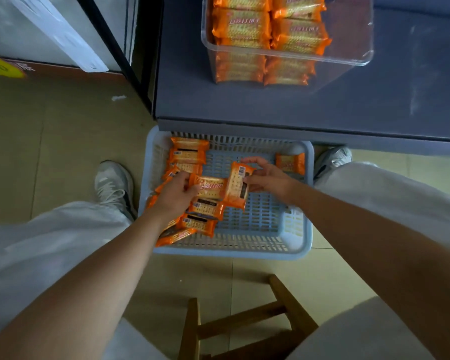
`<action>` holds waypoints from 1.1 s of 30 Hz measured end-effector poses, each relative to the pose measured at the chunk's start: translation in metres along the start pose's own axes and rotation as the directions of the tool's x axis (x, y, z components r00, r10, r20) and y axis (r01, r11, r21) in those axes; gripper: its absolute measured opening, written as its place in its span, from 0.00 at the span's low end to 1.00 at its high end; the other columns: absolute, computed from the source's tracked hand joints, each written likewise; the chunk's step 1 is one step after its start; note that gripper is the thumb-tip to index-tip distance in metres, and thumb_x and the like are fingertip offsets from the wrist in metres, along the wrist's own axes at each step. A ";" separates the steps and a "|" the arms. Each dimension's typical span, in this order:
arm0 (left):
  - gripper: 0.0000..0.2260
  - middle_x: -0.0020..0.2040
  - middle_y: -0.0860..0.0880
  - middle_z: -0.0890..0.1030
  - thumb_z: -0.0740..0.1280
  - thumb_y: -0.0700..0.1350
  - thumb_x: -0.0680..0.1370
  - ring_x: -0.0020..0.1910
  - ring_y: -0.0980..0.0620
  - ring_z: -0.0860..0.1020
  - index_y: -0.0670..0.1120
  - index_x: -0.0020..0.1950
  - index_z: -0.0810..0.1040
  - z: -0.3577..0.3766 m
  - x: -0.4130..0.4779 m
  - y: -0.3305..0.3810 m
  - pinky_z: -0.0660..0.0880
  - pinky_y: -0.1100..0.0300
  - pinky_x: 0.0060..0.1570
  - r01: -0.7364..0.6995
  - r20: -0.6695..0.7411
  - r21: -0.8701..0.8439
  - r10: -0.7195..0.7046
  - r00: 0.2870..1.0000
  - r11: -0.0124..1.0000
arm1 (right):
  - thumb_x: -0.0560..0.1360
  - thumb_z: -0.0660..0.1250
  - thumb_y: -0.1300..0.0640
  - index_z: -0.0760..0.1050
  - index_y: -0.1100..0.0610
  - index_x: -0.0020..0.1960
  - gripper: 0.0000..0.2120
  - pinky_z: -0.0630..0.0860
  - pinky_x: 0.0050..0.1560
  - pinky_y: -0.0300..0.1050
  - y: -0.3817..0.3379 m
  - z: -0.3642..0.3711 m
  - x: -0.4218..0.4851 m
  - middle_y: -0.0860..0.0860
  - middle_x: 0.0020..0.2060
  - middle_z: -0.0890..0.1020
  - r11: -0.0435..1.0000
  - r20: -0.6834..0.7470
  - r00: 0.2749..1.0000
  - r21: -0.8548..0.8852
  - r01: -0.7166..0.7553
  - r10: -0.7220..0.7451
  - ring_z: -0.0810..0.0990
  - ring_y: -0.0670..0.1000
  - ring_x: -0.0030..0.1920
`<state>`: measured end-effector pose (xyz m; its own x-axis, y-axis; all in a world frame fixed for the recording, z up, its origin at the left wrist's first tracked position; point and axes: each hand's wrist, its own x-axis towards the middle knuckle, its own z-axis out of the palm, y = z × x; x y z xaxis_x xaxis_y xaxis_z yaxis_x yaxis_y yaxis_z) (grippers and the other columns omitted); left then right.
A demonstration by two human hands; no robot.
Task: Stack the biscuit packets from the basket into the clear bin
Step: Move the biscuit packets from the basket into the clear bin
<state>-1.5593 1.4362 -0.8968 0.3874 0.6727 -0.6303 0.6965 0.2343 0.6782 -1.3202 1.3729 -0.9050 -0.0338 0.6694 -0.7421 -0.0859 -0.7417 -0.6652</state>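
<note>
A pale blue slotted basket (300, 229) sits on the floor between my feet, with several orange biscuit packets piled along its left side. My left hand (176, 194) grips one packet (210, 187) lying face up over the pile. My right hand (266, 178) pinches another packet (238, 185), tilted on edge with its barcode showing. One lone packet (290, 163) lies in the basket's far right corner. The clear bin (353, 57) stands on the grey table (244, 105) above, holding stacked orange packets (242, 27) in two columns on its left; its right part holds none.
A wooden stool frame (244, 323) is below me at the bottom centre. My shoes (113, 187) flank the basket on a tiled floor. A black-framed cabinet edge (120, 53) and a white panel stand at the upper left, beside the table.
</note>
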 end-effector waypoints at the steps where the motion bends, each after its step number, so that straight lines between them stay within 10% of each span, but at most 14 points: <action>1: 0.04 0.51 0.49 0.80 0.63 0.44 0.80 0.52 0.49 0.78 0.46 0.54 0.72 -0.002 -0.003 0.003 0.74 0.57 0.48 -0.003 -0.001 -0.017 0.003 1.000 1.000 | 0.76 0.66 0.67 0.69 0.58 0.65 0.19 0.78 0.55 0.51 -0.003 0.000 -0.004 0.63 0.52 0.80 1.000 -0.007 1.000 -0.008 0.004 -0.004 0.81 0.59 0.49; 5: 0.07 0.54 0.45 0.81 0.64 0.44 0.80 0.54 0.45 0.79 0.45 0.57 0.74 -0.009 -0.011 0.011 0.75 0.42 0.58 -0.013 -0.019 -0.081 0.011 1.000 0.997 | 0.76 0.67 0.65 0.70 0.56 0.53 0.10 0.78 0.57 0.55 -0.012 -0.003 -0.017 0.61 0.49 0.81 0.996 -0.124 0.992 0.083 0.019 -0.008 0.81 0.60 0.48; 12: 0.07 0.44 0.51 0.81 0.65 0.42 0.79 0.50 0.43 0.81 0.53 0.44 0.74 -0.009 -0.032 0.043 0.77 0.46 0.55 -0.035 -0.101 -0.189 0.016 0.995 0.981 | 0.78 0.65 0.61 0.64 0.59 0.53 0.10 0.81 0.51 0.51 -0.030 -0.001 -0.033 0.58 0.49 0.78 0.984 -0.373 0.915 0.025 0.177 -0.155 0.82 0.54 0.46; 20: 0.09 0.48 0.51 0.78 0.65 0.42 0.79 0.51 0.46 0.80 0.57 0.48 0.71 -0.005 -0.043 0.056 0.77 0.44 0.56 -0.050 -0.101 -0.240 0.026 0.994 0.969 | 0.79 0.61 0.64 0.67 0.52 0.67 0.19 0.82 0.49 0.51 -0.035 0.008 -0.045 0.59 0.48 0.78 0.981 -0.217 0.959 -0.100 0.165 -0.183 0.82 0.56 0.47; 26: 0.12 0.51 0.50 0.76 0.62 0.36 0.80 0.46 0.50 0.80 0.48 0.60 0.70 -0.006 -0.046 0.054 0.80 0.55 0.43 -0.072 -0.133 -0.294 0.033 0.991 0.953 | 0.78 0.64 0.65 0.72 0.60 0.60 0.11 0.81 0.50 0.44 -0.039 0.001 -0.048 0.59 0.52 0.79 0.983 -0.179 0.980 0.149 0.110 -0.082 0.82 0.53 0.48; 33: 0.12 0.54 0.50 0.75 0.62 0.34 0.78 0.44 0.52 0.78 0.52 0.48 0.76 -0.007 -0.045 0.058 0.81 0.51 0.45 -0.107 -0.136 -0.142 0.088 0.987 0.984 | 0.74 0.68 0.69 0.70 0.61 0.63 0.20 0.80 0.54 0.44 -0.036 -0.006 -0.052 0.56 0.49 0.82 0.990 -0.078 0.995 0.128 0.063 -0.053 0.82 0.53 0.49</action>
<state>-1.5401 1.4242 -0.8265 0.3614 0.7797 -0.5113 0.5585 0.2581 0.7883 -1.3096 1.3651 -0.8429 0.0491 0.7026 -0.7099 -0.2146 -0.6868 -0.6945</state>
